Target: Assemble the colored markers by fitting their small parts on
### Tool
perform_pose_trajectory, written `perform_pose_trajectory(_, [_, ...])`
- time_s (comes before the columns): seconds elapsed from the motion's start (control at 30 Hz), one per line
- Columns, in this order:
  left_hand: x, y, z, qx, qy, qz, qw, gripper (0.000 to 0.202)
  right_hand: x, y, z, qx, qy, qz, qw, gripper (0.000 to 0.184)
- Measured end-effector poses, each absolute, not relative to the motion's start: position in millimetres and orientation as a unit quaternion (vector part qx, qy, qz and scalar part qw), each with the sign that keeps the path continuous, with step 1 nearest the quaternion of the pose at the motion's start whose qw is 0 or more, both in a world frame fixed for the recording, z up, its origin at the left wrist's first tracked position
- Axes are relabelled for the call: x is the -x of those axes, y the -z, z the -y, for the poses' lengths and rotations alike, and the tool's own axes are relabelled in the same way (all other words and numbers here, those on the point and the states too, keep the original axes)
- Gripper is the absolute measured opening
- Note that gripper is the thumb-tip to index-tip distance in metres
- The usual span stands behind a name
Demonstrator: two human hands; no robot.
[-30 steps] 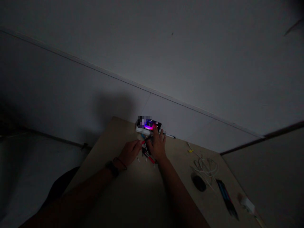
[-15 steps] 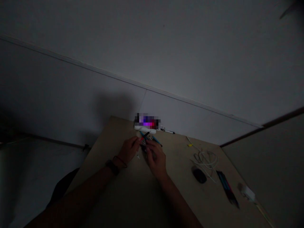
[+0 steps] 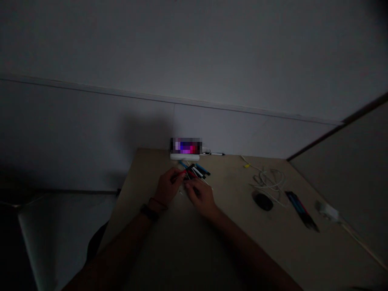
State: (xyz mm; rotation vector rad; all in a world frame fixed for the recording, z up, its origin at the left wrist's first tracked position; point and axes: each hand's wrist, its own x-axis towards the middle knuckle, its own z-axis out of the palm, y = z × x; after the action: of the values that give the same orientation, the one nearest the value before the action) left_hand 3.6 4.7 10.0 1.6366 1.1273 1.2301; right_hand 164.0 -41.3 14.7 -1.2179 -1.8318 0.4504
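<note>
1. A red pen [image 3: 180,173] lies toward the table's [image 3: 141,169] far edge, nearer its far left corner, pinched by the left hand's [image 3: 166,186] fingers.
2. The right hand [image 3: 201,197] curls just beside; whether it grips anything I cannot tell.
3. Loose pens [image 3: 198,170] lie beyond the hands.
4. A lit screen [image 3: 186,146] stands at the far edge.
5. Toward the right edge: white cable [image 3: 269,184], black mouse [image 3: 263,201], dark pen bundle [image 3: 301,211].
</note>
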Motion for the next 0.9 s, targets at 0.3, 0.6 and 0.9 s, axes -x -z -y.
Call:
perform_pose_trajectory(0.3, [-4.4,-5.9,-7.1,-0.639,-0.484,-0.452,0.391,0.018,-161.3,-11.7,38.9,0.477,-0.199,0.736,0.437,0.032])
perform_pose_trajectory(0.6, [-3.3,-3.0,-9.6,-0.651,-0.471,-0.453,0.385,0.022,-162.8,-10.1,37.7,0.470,-0.196,0.748,0.426,0.031])
perform_pose_trajectory(0.9, [-3.3,-6.1,-9.4,-0.632,-0.491,-0.439,0.408,0.025,-162.0,-8.0,35.9,0.458,-0.183,0.756,0.430,0.029])
